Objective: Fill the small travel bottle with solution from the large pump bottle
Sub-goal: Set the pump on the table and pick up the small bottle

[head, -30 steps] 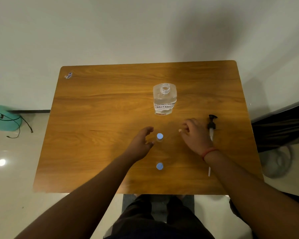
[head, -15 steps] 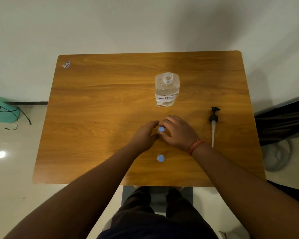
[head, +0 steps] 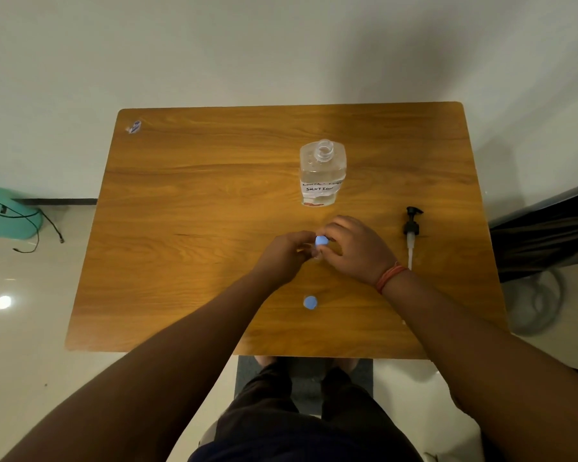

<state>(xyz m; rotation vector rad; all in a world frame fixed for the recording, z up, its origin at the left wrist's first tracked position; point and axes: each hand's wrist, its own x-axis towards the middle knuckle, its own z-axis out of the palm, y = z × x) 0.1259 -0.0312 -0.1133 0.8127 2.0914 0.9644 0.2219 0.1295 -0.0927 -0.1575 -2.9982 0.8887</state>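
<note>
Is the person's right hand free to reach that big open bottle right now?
Probably not yet: the right hand and left hand are both busy on the small bottle's blue cap. The path to the large bottle looks clear, though.

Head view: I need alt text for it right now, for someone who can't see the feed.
Both hands, left hand and right hand, close around a small blue-capped travel bottle at the middle of a wooden table. Behind it stands the large solution bottle, neck open, its black pump lying to the right. A second blue-capped bottle stands nearer the person.
</note>
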